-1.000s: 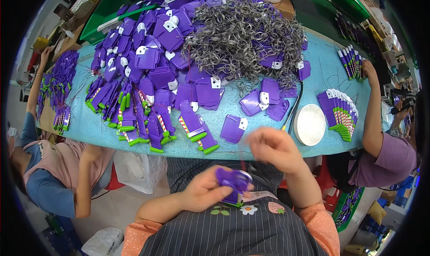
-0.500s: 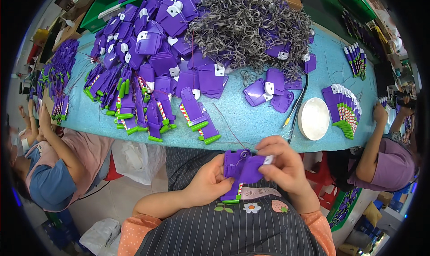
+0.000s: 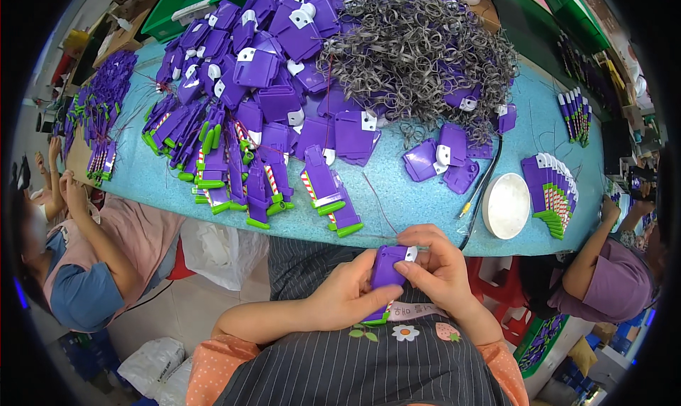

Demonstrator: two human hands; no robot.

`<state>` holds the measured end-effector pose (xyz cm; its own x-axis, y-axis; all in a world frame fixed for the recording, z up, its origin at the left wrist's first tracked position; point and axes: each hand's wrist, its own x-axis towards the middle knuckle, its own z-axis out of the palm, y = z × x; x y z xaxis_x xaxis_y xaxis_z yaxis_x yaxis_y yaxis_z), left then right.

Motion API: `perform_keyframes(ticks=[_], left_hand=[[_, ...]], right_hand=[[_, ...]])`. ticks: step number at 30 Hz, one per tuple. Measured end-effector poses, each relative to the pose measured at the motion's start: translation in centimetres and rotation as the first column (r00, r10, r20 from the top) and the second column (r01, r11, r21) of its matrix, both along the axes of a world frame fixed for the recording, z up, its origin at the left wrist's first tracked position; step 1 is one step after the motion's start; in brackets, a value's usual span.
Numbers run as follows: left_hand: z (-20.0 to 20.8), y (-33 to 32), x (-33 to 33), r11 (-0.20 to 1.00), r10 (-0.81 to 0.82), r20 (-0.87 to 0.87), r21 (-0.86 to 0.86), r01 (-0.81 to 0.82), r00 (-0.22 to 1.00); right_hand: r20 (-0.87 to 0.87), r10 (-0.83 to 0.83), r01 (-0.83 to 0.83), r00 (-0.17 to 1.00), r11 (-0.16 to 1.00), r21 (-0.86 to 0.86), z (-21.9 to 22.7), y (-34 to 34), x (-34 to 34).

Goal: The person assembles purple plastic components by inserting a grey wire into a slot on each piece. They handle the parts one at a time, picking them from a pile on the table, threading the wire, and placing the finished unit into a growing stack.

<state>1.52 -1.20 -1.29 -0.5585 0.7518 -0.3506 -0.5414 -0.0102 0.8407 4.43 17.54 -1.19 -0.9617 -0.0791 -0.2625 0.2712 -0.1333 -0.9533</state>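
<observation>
Low in front of me, just off the table's near edge, I hold a purple plastic toy wing (image 3: pixel 387 265) with a white corner and a green tip. My left hand (image 3: pixel 347 290) is closed round its left side, thumb lying across the front. At the upper right, my right hand (image 3: pixel 441 267) pinches the white corner between thumb and fingers. A thin dark red wire (image 3: pixel 379 204) runs up from the piece onto the table. Two purple panels sit flush together in my grip; their inner side is hidden.
A heap of purple panels (image 3: pixel 301 30) and a pile of grey coiled bands (image 3: pixel 418 58) cover the table's far part. Green-tipped wing halves (image 3: pixel 323 182) lie nearer. A white bowl (image 3: pixel 506 206), a black cable (image 3: pixel 489 172) and a fanned stack of wings (image 3: pixel 547 196) are at right. People sit on both sides.
The right hand's purple panel, earlier tilted apart from the wired half, now lies over it. Both hands have closed in around the joined piece. The view has shifted slightly.
</observation>
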Motion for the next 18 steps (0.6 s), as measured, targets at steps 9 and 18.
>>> perform_keyframes(ticks=[9,18], left_hand=[[1.1,0.6,-0.8,0.999,-0.028,-0.471,-0.032,0.015,0.881],[0.5,-0.3,-0.4,0.993,-0.087,-0.46,-0.106,0.042,0.884]], right_hand=[[0.272,-0.015,0.157,0.962,0.846,-0.51,0.6,0.8,0.3],[0.043,-0.005,0.02,0.999,0.931,-0.366,0.6,0.3,0.7]])
